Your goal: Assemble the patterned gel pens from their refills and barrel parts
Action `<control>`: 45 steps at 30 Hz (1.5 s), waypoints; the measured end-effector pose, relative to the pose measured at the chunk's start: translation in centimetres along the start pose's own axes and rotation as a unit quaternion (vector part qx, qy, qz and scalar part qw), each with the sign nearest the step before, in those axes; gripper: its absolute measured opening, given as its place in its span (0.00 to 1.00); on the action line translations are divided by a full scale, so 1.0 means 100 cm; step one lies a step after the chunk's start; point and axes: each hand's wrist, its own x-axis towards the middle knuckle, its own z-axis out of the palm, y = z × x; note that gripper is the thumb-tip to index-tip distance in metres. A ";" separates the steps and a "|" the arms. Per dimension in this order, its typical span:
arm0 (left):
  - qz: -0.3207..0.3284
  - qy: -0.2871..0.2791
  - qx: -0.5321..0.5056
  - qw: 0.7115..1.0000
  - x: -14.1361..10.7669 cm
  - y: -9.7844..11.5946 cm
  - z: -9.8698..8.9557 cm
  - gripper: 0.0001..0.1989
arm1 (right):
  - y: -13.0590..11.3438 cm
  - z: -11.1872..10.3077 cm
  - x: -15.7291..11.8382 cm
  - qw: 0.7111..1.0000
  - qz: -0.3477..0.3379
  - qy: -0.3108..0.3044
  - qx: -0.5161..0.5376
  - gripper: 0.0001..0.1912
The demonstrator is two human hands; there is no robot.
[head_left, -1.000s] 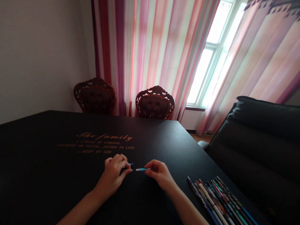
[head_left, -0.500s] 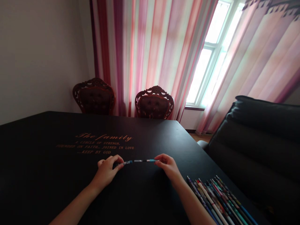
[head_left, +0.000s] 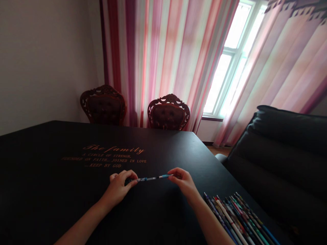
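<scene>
Fingers of the left hand [head_left: 118, 189]: thumb and forefinger pinched together on a blue-and-white patterned pen barrel [head_left: 142, 179], the rest curled behind. Much of the barrel hidden in the grasp; its bright blue end pokes out to the right.

Fingers of the right hand [head_left: 182, 182]: thumb and forefinger closed on the right-hand tip of a slim pen refill [head_left: 156, 177] with a light-blue front section [head_left: 165, 176]. Other fingers loosely bent.

Barrel and refill nearly in line between the hands, rising slightly to the right. Refill's left end meets the barrel's open end; cannot tell how far inside it sits. Both parts over the middle of a black table [head_left: 150, 217], near side of the lettering.

Lettering [head_left: 104, 156] in copper tones, left of centre, headed "The family".

Near right: a bundle of assorted pens [head_left: 237, 217] lying side by side on the table, points of several toward the far side. Right forearm just left of them.

Far edge: two carved, button-backed chairs [head_left: 168, 112]. Behind, striped pink-and-red curtains [head_left: 173, 51], a bright window [head_left: 222, 75] showing between them. Far right: dark padded armchair [head_left: 278, 153], beside the table.
</scene>
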 end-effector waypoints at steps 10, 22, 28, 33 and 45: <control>0.020 -0.013 -0.026 0.999 -0.003 0.010 0.002 0.07 | 0.004 0.007 -0.002 0.999 -0.003 -0.048 -0.008 0.11; 0.057 0.002 -0.028 0.998 -0.007 0.014 0.012 0.05 | 0.008 0.030 -0.012 0.989 0.021 -0.068 -0.128 0.31; 0.041 0.006 -0.025 0.999 -0.006 0.016 0.008 0.05 | 0.003 0.028 -0.013 0.994 -0.052 -0.049 -0.081 0.18; 0.040 0.004 -0.031 0.999 -0.007 0.019 0.004 0.06 | -0.004 0.024 -0.013 0.990 -0.027 -0.077 -0.117 0.17; 0.087 0.040 -0.012 0.995 -0.009 0.020 0.006 0.03 | 0.000 0.033 -0.018 0.988 -0.011 -0.047 -0.145 0.31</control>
